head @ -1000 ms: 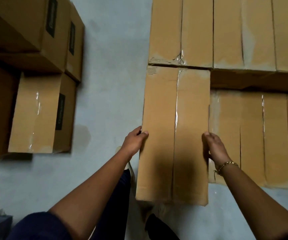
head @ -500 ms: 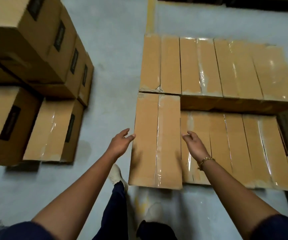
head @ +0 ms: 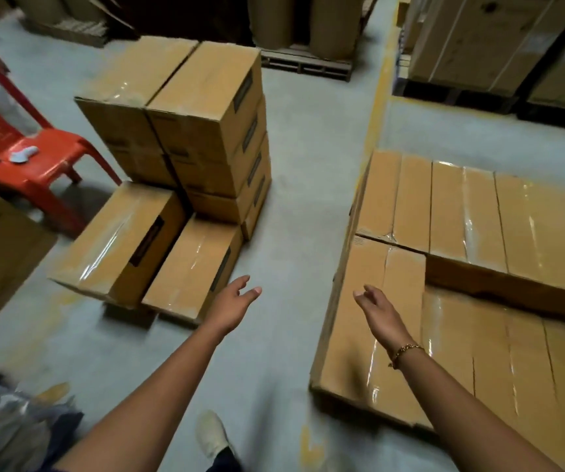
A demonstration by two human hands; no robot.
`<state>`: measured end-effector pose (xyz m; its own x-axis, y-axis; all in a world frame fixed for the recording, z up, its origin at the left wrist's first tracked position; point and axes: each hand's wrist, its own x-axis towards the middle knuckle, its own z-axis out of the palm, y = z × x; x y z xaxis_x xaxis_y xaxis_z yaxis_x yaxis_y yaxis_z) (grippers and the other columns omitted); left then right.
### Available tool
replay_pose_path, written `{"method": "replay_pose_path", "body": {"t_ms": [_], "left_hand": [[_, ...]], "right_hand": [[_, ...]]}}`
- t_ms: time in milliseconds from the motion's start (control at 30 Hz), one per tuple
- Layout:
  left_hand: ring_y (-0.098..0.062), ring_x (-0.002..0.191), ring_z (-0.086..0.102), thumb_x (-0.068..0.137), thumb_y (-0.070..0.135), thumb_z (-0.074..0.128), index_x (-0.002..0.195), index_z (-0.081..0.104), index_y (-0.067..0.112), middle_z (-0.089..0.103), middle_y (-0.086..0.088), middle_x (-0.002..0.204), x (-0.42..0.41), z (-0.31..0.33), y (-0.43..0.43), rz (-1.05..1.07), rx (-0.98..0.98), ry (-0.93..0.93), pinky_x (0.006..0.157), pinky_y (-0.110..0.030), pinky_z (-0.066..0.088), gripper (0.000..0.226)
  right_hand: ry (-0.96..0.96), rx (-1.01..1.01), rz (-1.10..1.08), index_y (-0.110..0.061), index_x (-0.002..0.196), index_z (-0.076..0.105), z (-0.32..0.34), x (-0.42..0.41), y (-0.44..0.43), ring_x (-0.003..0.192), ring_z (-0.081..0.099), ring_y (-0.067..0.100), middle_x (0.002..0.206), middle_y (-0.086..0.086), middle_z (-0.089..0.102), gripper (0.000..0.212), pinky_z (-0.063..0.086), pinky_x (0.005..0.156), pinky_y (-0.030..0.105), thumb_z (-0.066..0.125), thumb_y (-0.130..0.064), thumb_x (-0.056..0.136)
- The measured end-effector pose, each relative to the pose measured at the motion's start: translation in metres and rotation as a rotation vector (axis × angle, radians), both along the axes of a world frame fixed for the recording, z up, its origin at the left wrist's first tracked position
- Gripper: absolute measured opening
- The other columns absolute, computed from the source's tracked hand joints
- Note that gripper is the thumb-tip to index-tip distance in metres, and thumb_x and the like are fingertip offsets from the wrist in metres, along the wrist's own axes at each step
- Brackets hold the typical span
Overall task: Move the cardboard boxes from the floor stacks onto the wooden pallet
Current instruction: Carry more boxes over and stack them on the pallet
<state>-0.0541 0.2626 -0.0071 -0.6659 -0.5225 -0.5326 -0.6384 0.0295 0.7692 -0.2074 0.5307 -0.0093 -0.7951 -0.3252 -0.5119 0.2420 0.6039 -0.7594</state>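
Reaching forward with the left grip (head: 236, 303) spread and empty above the grey floor (head: 301, 206), the right grip (head: 376, 308) likewise loose-fingered, pinching nothing, gold bracelet (head: 405, 350) at the wrist. Directly under the right grip, a taped cardboard box (head: 345, 362) lying flat at the near-left corner of the layered boxes (head: 478, 216) to its right. Just left of the left grip, two low boxes (head: 189, 270) on the floor; beyond them, the taller floor stack (head: 206, 131). Further left, a red chair (head: 36, 161).

Gold chain bracelet (head: 405, 351), whitish shoe (head: 212, 434)
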Motion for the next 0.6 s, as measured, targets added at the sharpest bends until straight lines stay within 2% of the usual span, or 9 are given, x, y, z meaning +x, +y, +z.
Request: {"method": "replay_pose_path", "body": {"t_ms": [133,367,600], "left_hand": [[-0.025,0.137,0.048,0.098,0.044,0.064,0.151,0.047,0.026,0.049,-0.002,0.153,0.049,0.0,-0.074,0.074,0.011,0.001,0.113,-0.043,0.042,0.058],[-0.026,0.138,0.047,0.1,0.038,0.062,0.152,0.045,0.024,0.047,-0.004,0.155,0.12,-0.014,-0.197,0.124,0.013,-0.055,0.105,-0.034,0.039,0.057],[-0.025,0.138,0.047,0.1,0.038,0.062,0.151,0.046,0.023,0.048,-0.004,0.154,0.138,-0.036,-0.287,0.173,0.013,-0.08,0.106,-0.035,0.04,0.056]], "right_hand": [[-0.032,-0.021,0.051,-0.024,0.155,0.038,-0.007,0.035,-0.086,0.143,0.042,0.022,0.158,0.0,0.042,0.064,0.035,0.117,0.041,0.053,-0.052,0.1],[-0.095,0.0,0.113,-0.022,0.155,0.038,-0.027,0.093,-0.23,0.144,0.04,0.022,0.159,0.0,0.041,0.062,0.032,0.108,0.034,0.05,-0.051,0.102],[-0.194,0.007,0.131,-0.022,0.156,0.036,-0.052,0.113,-0.322,0.146,0.039,0.021,0.16,0.001,0.039,0.063,0.032,0.113,0.037,0.051,-0.051,0.102]]}}
